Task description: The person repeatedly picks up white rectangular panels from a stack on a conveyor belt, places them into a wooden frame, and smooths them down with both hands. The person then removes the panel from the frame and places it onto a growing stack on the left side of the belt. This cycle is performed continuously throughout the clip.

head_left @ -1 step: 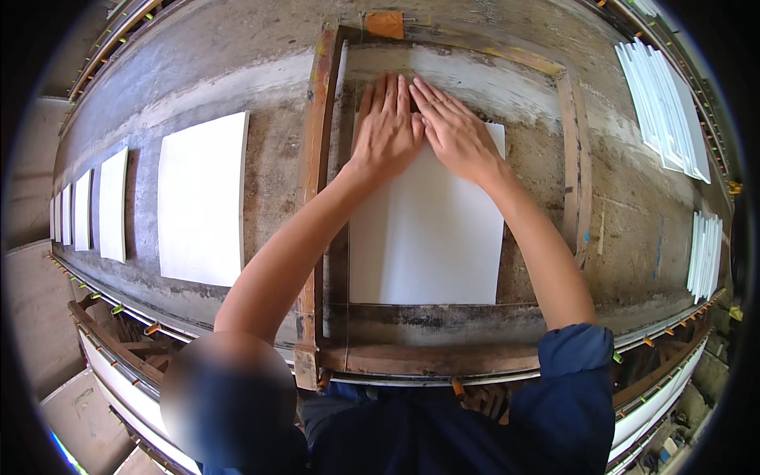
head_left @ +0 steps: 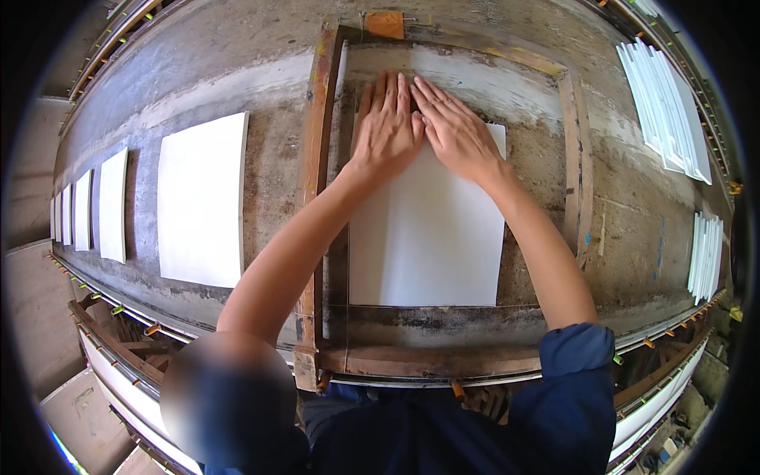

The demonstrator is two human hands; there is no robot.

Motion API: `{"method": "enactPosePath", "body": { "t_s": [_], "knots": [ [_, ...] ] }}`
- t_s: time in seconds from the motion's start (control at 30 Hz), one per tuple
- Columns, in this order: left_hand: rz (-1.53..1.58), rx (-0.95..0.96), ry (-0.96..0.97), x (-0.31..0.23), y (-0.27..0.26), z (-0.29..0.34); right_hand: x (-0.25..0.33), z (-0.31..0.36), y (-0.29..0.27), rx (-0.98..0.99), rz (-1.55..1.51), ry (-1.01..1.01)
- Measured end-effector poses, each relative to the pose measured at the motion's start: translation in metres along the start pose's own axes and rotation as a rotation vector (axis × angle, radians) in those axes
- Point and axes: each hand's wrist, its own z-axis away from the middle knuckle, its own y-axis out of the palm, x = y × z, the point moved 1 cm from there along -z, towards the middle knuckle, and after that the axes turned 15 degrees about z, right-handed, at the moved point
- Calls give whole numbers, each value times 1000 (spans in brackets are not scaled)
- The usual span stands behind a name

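Observation:
A blank white rectangular sheet (head_left: 439,245) lies flat on the table inside a wooden frame (head_left: 314,158). Both my hands rest palm down across the sheet's far edge, thumbs meeting in the middle. Flat and stretched out, the fingers of my left hand (head_left: 388,131) cover the far left corner and reach past the edge. My right hand (head_left: 459,136) lies angled inward beside it, fingers extended and nearly touching those of the left. Neither hand grasps anything. The part of the sheet under my palms is hidden.
To the left, a large white sheet (head_left: 202,198) and several others (head_left: 114,206) lie in a row along the stained table. Stacks of white pieces (head_left: 661,111) sit at the right. An orange patch (head_left: 385,24) is near the frame's far bar. Orange and green pegs line the table's edge.

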Motion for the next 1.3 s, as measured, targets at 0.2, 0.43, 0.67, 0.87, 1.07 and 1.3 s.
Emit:
{"method": "enactPosePath", "body": {
  "t_s": [0.2, 0.43, 0.67, 0.87, 1.07, 1.3],
  "knots": [
    [8, -275, -82, 8, 8, -5, -19, -3, 14, -136, 149, 386],
    [11, -221, 2, -10, -3, 64, 10, 47, -13, -78, 378, 435],
    [19, 122, -32, -73, -24, 151, 86, 129, -64, 126, 163, 181],
    [-53, 177, -33, -84, -28, 155, 87, 129, -66, 102, 136, 186],
    [91, 76, -27, -72, -25, 151, 109, 114, -72, -123, -46, 199],
    [119, 47, -24, -72, -22, 154, 125, 109, -71, -23, 62, 115]
  ]
}}
